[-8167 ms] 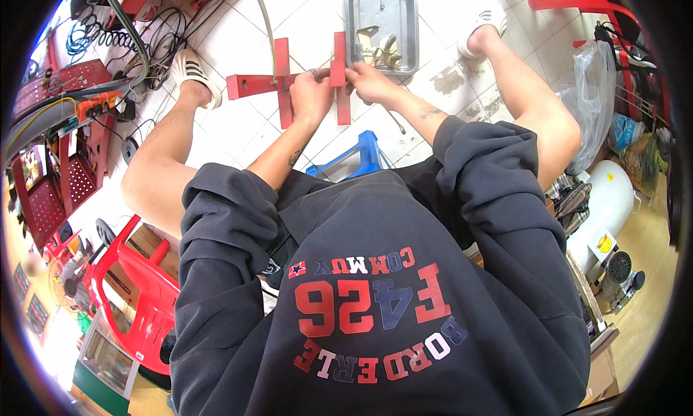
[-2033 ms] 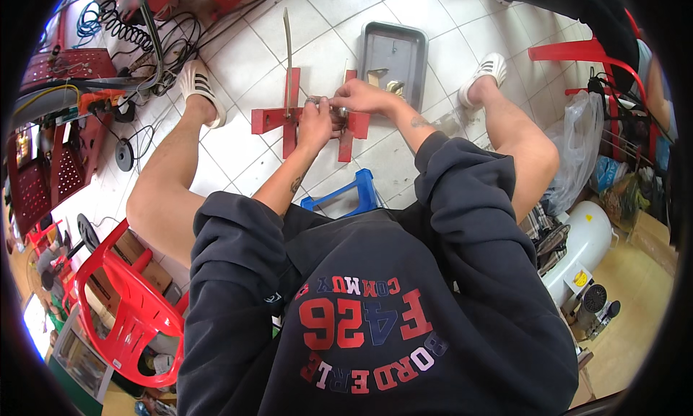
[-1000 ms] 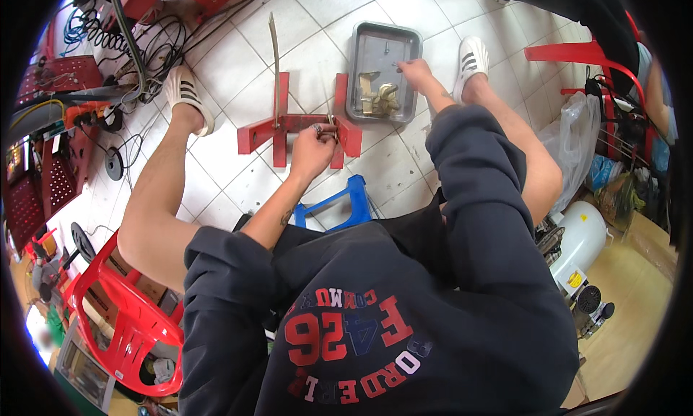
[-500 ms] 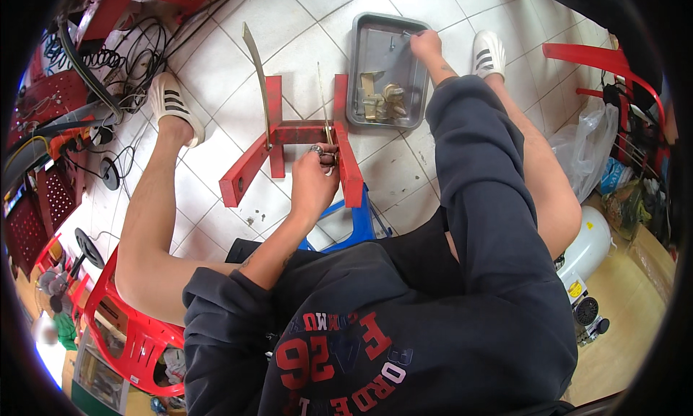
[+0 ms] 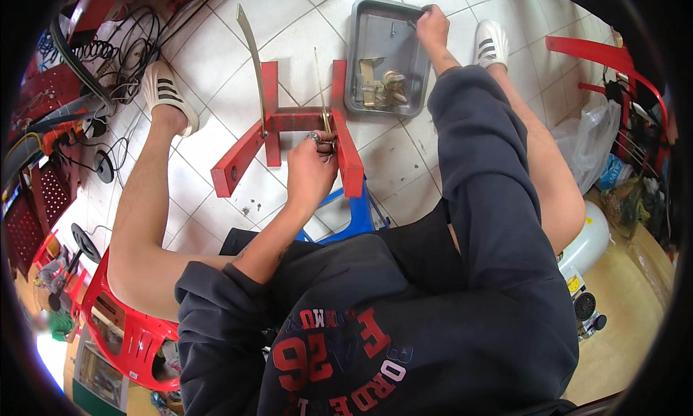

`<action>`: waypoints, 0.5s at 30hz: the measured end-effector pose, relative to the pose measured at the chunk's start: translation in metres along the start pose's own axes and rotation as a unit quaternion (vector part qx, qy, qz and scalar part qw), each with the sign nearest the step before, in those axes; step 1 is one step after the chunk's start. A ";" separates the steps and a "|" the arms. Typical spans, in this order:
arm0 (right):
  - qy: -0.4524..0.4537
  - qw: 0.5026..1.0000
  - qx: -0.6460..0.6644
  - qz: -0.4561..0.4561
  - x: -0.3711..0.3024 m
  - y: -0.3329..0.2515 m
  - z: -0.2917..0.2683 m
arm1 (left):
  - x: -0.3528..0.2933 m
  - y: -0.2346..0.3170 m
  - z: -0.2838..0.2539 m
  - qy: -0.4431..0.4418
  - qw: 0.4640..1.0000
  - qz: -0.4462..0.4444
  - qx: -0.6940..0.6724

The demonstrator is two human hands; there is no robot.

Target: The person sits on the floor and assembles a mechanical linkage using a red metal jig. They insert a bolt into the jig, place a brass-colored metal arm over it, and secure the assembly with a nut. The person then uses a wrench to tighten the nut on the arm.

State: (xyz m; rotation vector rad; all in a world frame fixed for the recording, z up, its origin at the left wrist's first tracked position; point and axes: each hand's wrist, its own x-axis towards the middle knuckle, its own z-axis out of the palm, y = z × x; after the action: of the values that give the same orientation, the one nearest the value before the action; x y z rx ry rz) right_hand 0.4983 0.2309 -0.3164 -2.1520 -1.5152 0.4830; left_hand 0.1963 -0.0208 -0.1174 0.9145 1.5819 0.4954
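Observation:
A red frame (image 5: 299,120) with bars and upright legs stands between my knees. Two thin metal strips rise from it: a curved strip (image 5: 250,48) at the left bar and a narrower strip (image 5: 320,76) at the right bar. My left hand (image 5: 314,162), a ring on one finger, is closed at the foot of the narrower strip, against the right bar. Farther right, my right hand (image 5: 434,29) is closed at the far right rim of a grey tray (image 5: 349,62); what its fingertips pinch is too small to make out. Inside lie brass-coloured metal pieces (image 5: 379,87) and a small bolt (image 5: 393,29).
A blue plastic stool (image 5: 359,217) is partly under the frame. Black cables (image 5: 133,44) lie tangled at the far left. Red plastic chairs (image 5: 137,336) are at both sides. A clear plastic bag (image 5: 592,138) and a white tank (image 5: 588,239) are at the right.
My right hand has moved from above the tray's inside to its far right rim. My left hand stays at the strip's foot. The whole view has shifted slightly.

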 end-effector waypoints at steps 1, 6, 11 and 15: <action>0.015 1.000 0.016 0.000 -0.007 -0.002 0.000 | -0.003 0.000 0.000 0.000 1.000 -0.007 -0.001; 0.095 0.994 0.047 0.034 -0.009 -0.004 -0.018 | -0.008 0.012 -0.004 0.018 0.998 0.010 0.054; 0.020 0.998 0.044 0.043 -0.004 -0.035 -0.065 | 0.007 0.008 -0.021 0.129 0.987 0.020 0.096; -0.211 0.975 0.071 -0.021 -0.028 -0.096 -0.107 | 0.017 0.031 -0.048 0.189 0.976 0.044 0.095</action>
State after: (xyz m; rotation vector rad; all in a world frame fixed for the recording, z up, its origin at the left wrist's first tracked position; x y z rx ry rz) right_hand 0.4705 0.2139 -0.1735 -1.9846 -1.6774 1.0540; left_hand 0.1592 0.0192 -0.0945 1.0845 1.9659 0.6160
